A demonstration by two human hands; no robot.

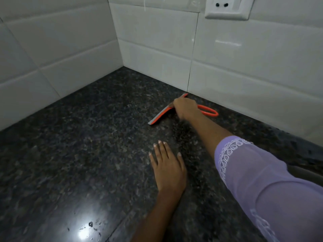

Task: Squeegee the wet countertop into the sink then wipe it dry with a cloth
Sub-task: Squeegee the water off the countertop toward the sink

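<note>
An orange squeegee (161,115) with a grey rubber blade lies on the dark speckled granite countertop (87,137), close to the back wall. My right hand (186,107) is closed over its middle, where blade meets handle; the orange loop handle sticks out to the right of the hand. My left hand (167,167) rests flat on the counter nearer to me, fingers spread, holding nothing. A few water drops glint in the light patch at the near left. No cloth is in view.
White tiled walls (244,67) meet in a corner (123,66) behind the counter. A white wall socket (227,7) sits high on the back wall. A dark curved edge (307,172), maybe the sink rim, shows at the far right.
</note>
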